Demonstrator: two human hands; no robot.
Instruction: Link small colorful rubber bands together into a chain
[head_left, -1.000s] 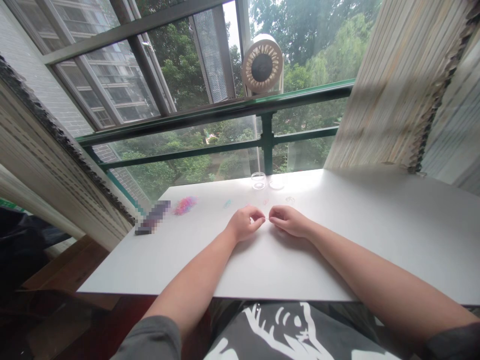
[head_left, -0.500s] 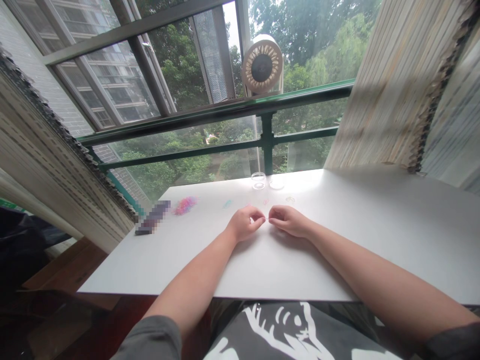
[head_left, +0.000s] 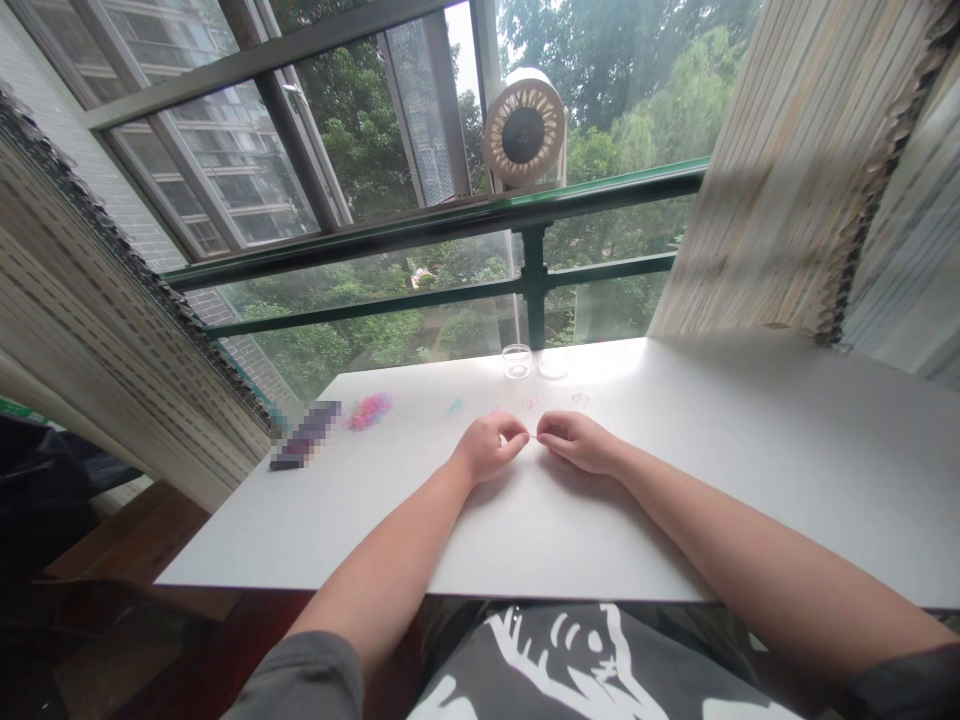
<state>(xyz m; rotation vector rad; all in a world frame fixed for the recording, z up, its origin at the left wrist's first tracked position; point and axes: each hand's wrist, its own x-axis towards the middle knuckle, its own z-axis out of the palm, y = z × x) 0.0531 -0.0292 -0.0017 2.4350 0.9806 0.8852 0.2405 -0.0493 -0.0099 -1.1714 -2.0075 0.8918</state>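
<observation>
As they curl in front of the round, see-through tub (head_left: 517,361), the left hand (head_left: 487,448) and right hand (head_left: 577,441), just apart, pinch a thin, pale string (head_left: 533,436).

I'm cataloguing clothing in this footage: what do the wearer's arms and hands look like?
The left hand and right hand are bare, with no gloves or watch visible. Dark grey sleeves leave both forearms uncovered and match the dark grey top with white line artwork.
</observation>
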